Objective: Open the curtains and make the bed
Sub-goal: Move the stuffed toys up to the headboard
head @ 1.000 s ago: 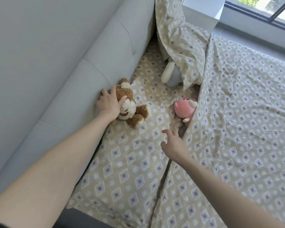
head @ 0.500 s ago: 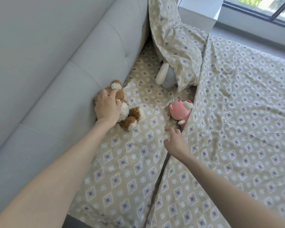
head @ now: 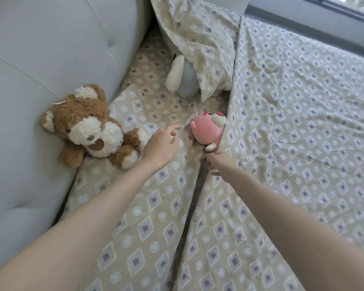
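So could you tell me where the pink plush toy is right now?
In the head view, the pink plush toy lies mid-bed at the duvet edge, between both hands and right of the brown teddy bear.

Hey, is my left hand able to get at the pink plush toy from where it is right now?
Probably yes. The left hand is beside the pink plush toy, index finger pointing at it, with only bare sheet between. The duvet covers the toy's far side, not the near one.
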### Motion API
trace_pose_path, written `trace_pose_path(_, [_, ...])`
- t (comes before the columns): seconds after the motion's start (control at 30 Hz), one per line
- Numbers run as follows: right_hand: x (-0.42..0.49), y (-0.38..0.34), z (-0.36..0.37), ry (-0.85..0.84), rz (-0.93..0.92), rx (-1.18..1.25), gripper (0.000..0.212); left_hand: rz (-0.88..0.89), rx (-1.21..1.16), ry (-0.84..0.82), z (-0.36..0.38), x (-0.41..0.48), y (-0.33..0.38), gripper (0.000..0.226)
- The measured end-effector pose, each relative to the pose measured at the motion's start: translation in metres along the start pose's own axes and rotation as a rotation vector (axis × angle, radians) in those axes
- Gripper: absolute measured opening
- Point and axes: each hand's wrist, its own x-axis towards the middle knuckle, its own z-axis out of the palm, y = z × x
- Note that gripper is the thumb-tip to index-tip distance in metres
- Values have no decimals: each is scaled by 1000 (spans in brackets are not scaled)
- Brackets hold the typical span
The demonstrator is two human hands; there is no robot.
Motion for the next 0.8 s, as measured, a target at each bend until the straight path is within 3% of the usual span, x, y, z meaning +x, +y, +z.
trace_pose_path(0.13, [35,-3,4,-163,228,426,33,-23,-15,-39,14,14,-21,41])
trace_pose_path(0.27, [57,-4,7,-115,250,646,19,-40,-20,-63,12,19,-32,43])
trace_pose_path(0.5, [44,-18,8,-20,170,451,27,-109,-84,-52,-9,15,-38,40])
trace_pose_path(0.6, [47,-26,3,-27,130,535,24,-211,-259,-6,-26,13,-33,37])
trace_pose_path(0.7, [33,-35,-4,-161,67,588,30,-307,-382,33,-44,11,-22,36])
trace_pose_path(0.8, [-15,-50,-8,-374,-22,785,13,-329,-457,50,-63,4,-3,37])
